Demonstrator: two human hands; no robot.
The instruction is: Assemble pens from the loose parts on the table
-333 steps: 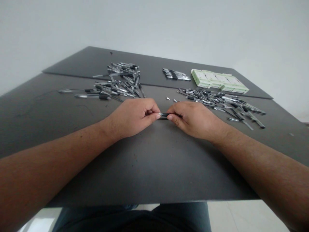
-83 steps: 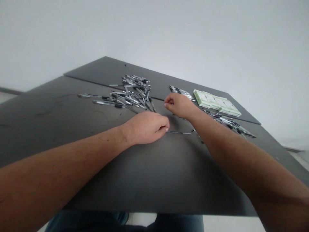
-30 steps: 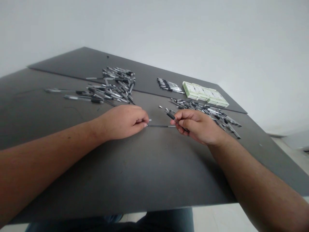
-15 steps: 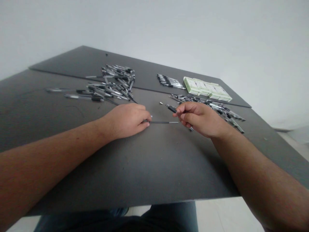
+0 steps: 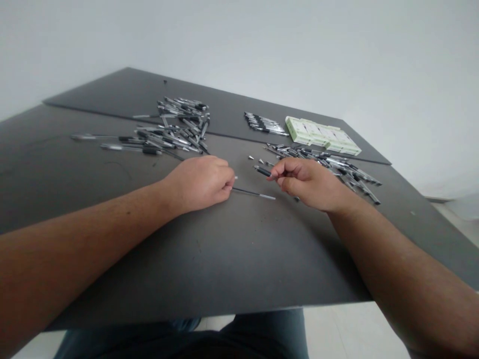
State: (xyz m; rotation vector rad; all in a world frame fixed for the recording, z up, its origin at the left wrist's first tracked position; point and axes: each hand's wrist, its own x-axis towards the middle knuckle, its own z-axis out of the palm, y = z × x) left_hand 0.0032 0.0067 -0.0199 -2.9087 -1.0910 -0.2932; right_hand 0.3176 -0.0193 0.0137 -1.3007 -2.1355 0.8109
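Note:
My left hand (image 5: 204, 182) is closed near the middle of the table, with a thin dark refill (image 5: 250, 192) sticking out to the right from its fingertips. The refill's clear end tilts slightly toward the near edge. In my right hand (image 5: 305, 180), thumb and fingers pinch a pen barrel (image 5: 262, 171) with a black grip, its front end pointing left. Small metallic tips (image 5: 251, 157) lie on the table just beyond that barrel. A loose pile of pens (image 5: 337, 167) spreads behind and to the right of my right hand.
Another heap of pens (image 5: 175, 134) lies at the back left. A neat row of pens (image 5: 264, 123) rests at the back, beside green and white boxes (image 5: 322, 134). The grey table (image 5: 224, 259) has a seam across it and a wall behind.
The refill at my left hand has swung so its free end is nearer the front edge. My right hand's pen barrel has shifted slightly left, and its far end shows less.

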